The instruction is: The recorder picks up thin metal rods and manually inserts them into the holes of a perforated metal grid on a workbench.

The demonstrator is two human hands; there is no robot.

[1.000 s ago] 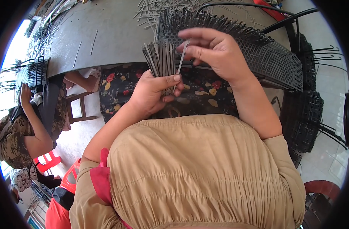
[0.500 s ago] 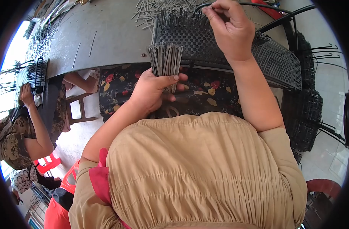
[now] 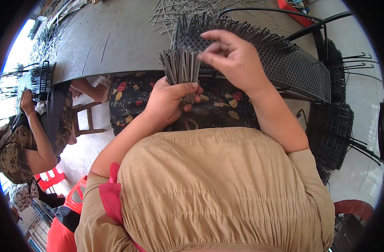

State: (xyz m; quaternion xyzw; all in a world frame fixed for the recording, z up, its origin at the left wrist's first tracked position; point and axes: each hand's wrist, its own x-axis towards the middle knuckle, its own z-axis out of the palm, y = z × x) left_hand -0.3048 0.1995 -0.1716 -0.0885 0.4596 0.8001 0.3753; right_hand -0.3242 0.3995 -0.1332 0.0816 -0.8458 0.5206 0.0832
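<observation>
My left hand (image 3: pixel 171 98) is wrapped round an upright bundle of thin grey metal strips (image 3: pixel 180 69), whose tops fan out above the thumb. Beside that bundle hovers my right hand (image 3: pixel 234 61), thumb and forefinger apart; I see nothing between them. The thumb tip is close to the strip tops, and whether it touches cannot be made out. Behind both hands stands a long black perforated metal rack (image 3: pixel 267 63), with a row of dark strips (image 3: pixel 242 30) sticking up along its far side.
Loose strips (image 3: pixel 166 12) lie heaped on the grey table (image 3: pixel 129 38) behind the rack. Black hooked racks (image 3: pixel 341 117) hang at the right. At the left a co-worker (image 3: pixel 28 143) in camouflage clothing handles another rack (image 3: pixel 38 80). A wooden stool (image 3: pixel 89 119) stands below the table.
My right hand has come from the rack's far row of strips down and left to the bundle, and its fingers have spread. My left hand keeps hold of the bundle.
</observation>
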